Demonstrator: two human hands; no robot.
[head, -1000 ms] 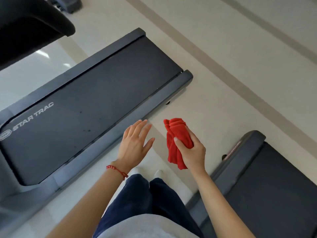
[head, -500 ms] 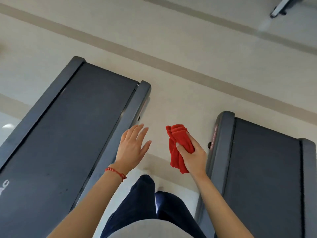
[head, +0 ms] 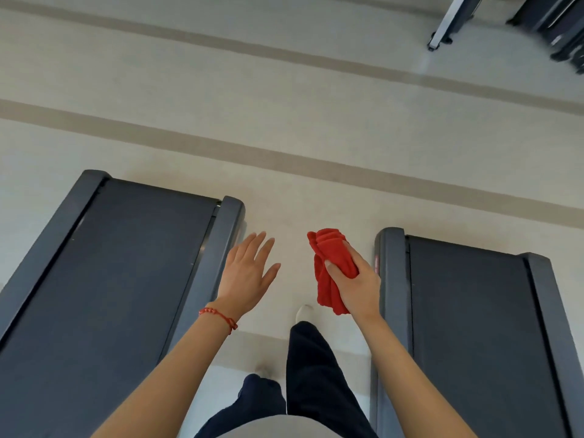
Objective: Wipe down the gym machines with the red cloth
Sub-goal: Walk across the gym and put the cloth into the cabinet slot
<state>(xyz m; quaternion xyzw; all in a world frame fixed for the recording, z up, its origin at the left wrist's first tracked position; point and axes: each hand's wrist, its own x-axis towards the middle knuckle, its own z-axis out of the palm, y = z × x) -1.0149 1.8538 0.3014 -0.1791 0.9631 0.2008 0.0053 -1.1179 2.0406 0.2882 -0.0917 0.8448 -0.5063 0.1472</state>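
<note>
My right hand (head: 357, 287) grips a bunched red cloth (head: 330, 257) in the air above the floor, between two treadmills. The cloth hangs from my fist, close to the left rail of the right treadmill (head: 480, 327) but not touching it. My left hand (head: 248, 273) floats open with straight fingers, palm down, just right of the left treadmill (head: 104, 279) and touching nothing. A red bead bracelet sits on my left wrist. Both treadmills have dark belts and grey side rails.
Pale floor (head: 284, 121) with tan stripes stretches ahead. I stand in the narrow gap between the treadmills, in dark trousers with one white shoe (head: 304, 312) forward. Bases of other machines (head: 553, 23) stand at the far top right.
The view has swung right and forward: the left treadmill's end slid left, the right treadmill came fully into view. Both hands keep their poses, and one foot has stepped forward.
</note>
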